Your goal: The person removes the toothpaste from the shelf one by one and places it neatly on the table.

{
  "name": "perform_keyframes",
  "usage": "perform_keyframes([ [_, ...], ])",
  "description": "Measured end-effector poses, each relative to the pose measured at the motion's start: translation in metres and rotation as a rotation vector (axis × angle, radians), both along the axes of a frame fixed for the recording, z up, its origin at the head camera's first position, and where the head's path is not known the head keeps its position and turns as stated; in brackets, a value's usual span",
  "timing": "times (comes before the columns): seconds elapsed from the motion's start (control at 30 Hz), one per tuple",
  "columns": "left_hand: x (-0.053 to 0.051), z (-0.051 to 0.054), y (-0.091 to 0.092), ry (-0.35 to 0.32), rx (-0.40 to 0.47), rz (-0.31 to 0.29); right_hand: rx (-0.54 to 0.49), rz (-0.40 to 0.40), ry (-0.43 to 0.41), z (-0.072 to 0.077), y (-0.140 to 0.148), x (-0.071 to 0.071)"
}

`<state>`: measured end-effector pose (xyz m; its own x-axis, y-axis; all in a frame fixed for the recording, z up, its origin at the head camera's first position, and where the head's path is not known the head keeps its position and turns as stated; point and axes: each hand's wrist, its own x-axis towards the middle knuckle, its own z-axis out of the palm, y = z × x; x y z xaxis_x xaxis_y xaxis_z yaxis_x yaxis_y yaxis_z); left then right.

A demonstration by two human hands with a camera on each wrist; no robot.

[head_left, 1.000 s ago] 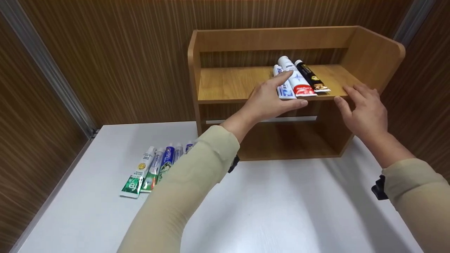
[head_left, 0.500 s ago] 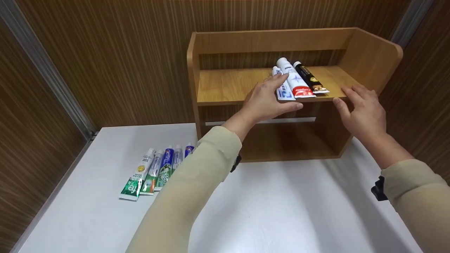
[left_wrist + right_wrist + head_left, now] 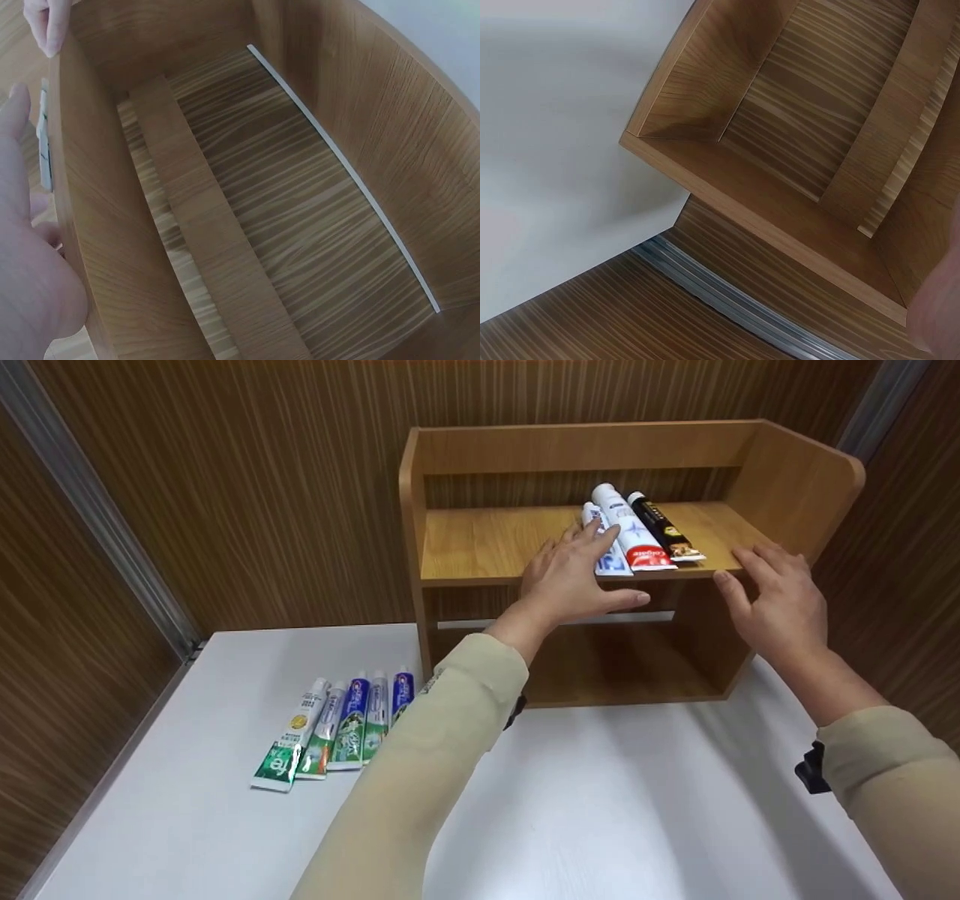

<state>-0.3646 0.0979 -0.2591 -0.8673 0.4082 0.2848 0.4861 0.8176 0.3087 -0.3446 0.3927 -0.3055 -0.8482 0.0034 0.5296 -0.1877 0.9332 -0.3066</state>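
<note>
On the upper board of the wooden shelf (image 3: pixel 480 540) lie three toothpaste tubes side by side: a white and blue one (image 3: pixel 613 561), a white and red Colgate one (image 3: pixel 637 534) and a black one (image 3: pixel 664 526). The left hand (image 3: pixel 571 577) is at the left of the white and blue tube, fingers spread, its thumb in front of the board's edge. Resting at the board's front right is the right hand (image 3: pixel 784 604), fingers extended and holding nothing. In the left wrist view the left hand (image 3: pixel 34 247) shows beside the board's edge.
Several toothpaste tubes, among them a green and white one (image 3: pixel 289 750) and a blue and green one (image 3: pixel 351 727), lie in a row on the white table (image 3: pixel 150 780), left of the shelf. Wood-patterned panels (image 3: pixel 285 495) stand behind and at both sides.
The left hand has shifted slightly down, its thumb lower below the board's edge. The three tubes on the shelf look nearly unmoved, and the right hand stays in place.
</note>
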Motion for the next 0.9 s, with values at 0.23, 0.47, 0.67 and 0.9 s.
perform_keyframes([
  [0.23, 0.001, -0.002, 0.006, 0.02, -0.147, 0.042, -0.001, 0.001, 0.012, 0.0, 0.002, 0.003],
  [0.47, 0.003, -0.005, 0.011, 0.054, -0.221, 0.057, 0.0, 0.012, 0.05, 0.0, 0.004, 0.004],
  [0.67, 0.006, -0.01, 0.009, 0.101, -0.119, 0.077, 0.001, 0.008, 0.037, -0.001, 0.004, 0.005],
  [0.9, 0.011, -0.012, 0.004, 0.155, 0.024, 0.091, 0.007, 0.0, 0.017, 0.0, 0.001, 0.003],
])
